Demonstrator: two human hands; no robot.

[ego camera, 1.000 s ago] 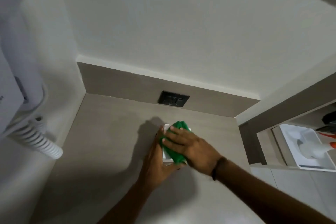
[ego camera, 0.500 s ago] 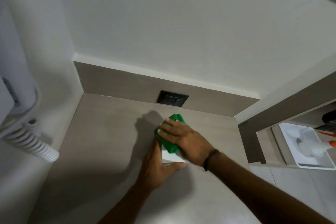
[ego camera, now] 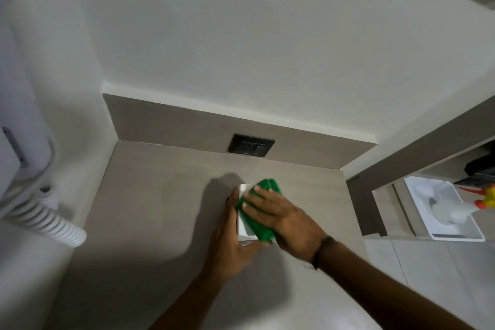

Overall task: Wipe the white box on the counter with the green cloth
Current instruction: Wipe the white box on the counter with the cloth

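Two hands share one small white box (ego camera: 244, 225) in the head view, out on the grey tabletop (ego camera: 150, 203) in front of the dark wall socket (ego camera: 251, 148). The left hand (ego camera: 227, 246) clasps its near left side, while the right hand (ego camera: 281, 218) lies flat, its grip pressing the bunched green cloth (ego camera: 261, 211) onto the top. Pushing hard could likely slide the light box out of the bracing hand, or roll the cloth off the far edge. The surface looks smooth and bare; walls close in behind and left, where a coiled white cord (ego camera: 48, 218) hangs, and a white tray (ego camera: 444, 211) sits on a shelf to the right.
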